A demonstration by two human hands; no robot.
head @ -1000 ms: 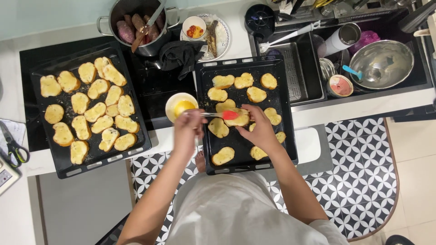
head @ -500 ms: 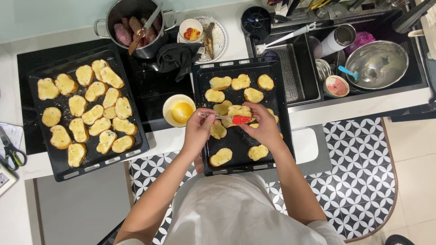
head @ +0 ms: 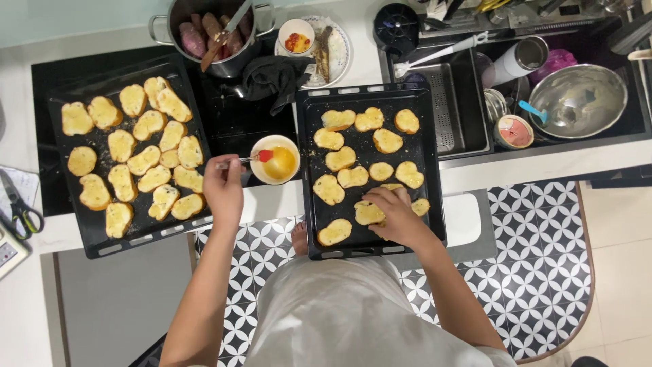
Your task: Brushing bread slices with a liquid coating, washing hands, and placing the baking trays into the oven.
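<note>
My left hand (head: 225, 188) holds a small brush (head: 252, 158) whose red tip sits over a white bowl of yellow liquid (head: 275, 160). My right hand (head: 396, 215) rests on a bread slice (head: 369, 213) near the front of the right black baking tray (head: 307, 197), which carries several pale slices. A second black tray (head: 75, 224) to the left is covered with several golden bread slices (head: 145, 162).
A steel pot with sweet potatoes (head: 216, 32) and a dark cloth (head: 275, 76) sit on the black hob. A plate (head: 338, 47) with a small dish stands behind. The sink on the right holds a steel bowl (head: 576, 100). Scissors (head: 20, 211) lie at far left.
My left hand has carried the brush from over the right tray leftward to the bowl. My right hand has shifted down onto a slice near the tray's front.
</note>
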